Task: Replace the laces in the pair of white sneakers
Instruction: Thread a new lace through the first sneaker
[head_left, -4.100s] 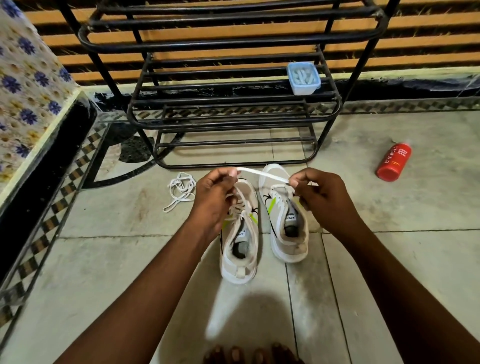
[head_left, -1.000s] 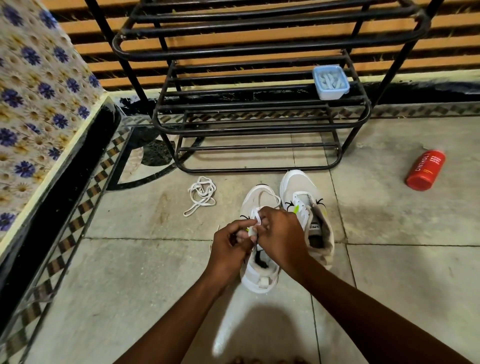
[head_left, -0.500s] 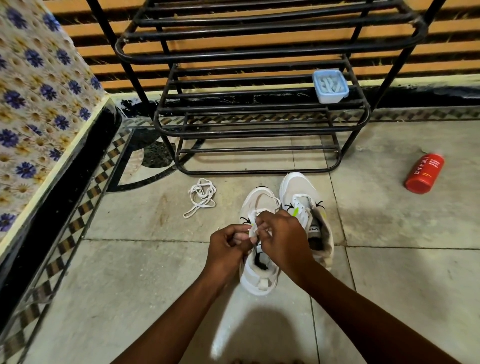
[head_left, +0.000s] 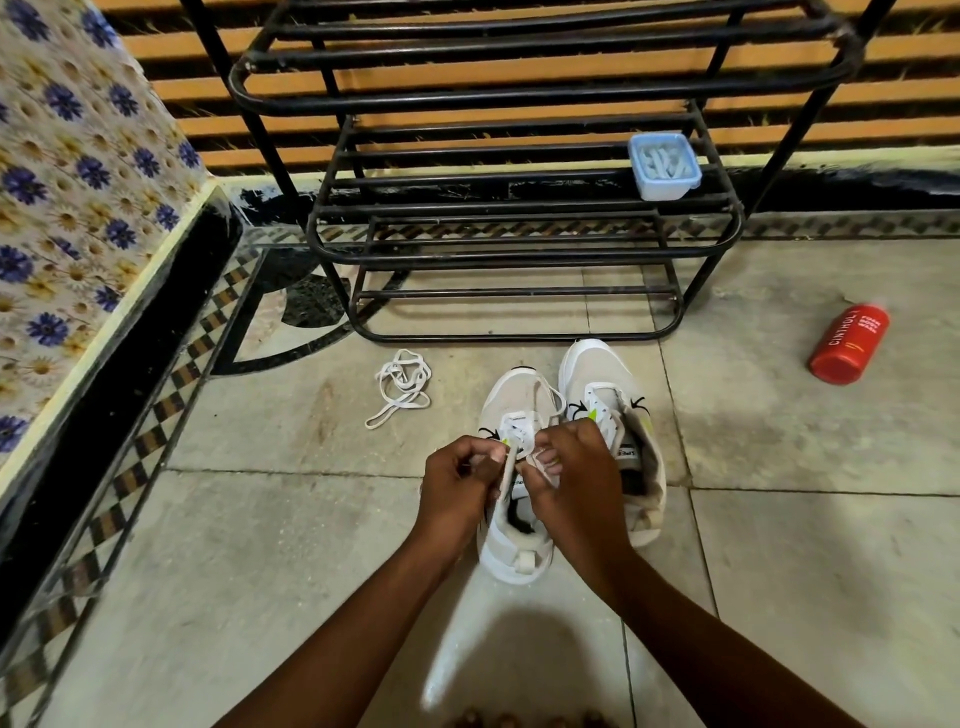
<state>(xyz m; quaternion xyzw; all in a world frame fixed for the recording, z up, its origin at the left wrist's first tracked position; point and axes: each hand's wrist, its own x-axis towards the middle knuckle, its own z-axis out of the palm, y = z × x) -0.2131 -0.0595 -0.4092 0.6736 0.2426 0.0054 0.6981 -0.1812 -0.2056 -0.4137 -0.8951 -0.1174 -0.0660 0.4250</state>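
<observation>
Two white sneakers stand side by side on the tiled floor, toes pointing away from me: the left sneaker (head_left: 517, 551) and the right sneaker (head_left: 602, 379). My left hand (head_left: 457, 486) and my right hand (head_left: 576, 478) meet over the tongue of the left sneaker. Both pinch its white lace (head_left: 511, 460) near the upper eyelets. A lace loop trails over the left sneaker's toe. My right hand hides part of the right sneaker's opening. A loose white lace (head_left: 400, 387) lies coiled on the floor to the left of the shoes.
A black metal shoe rack (head_left: 519, 208) stands just beyond the shoes, with a small blue lidded box (head_left: 664, 165) on one shelf. A red bottle (head_left: 851, 344) lies on the floor at right. A flower-patterned wall and dark ledge (head_left: 119, 332) run along the left.
Four seconds ago my hands held a lace stretched between them above the shoes. Since then they have dropped to the left sneaker's tongue and stayed there, shifting only slightly over the last second.
</observation>
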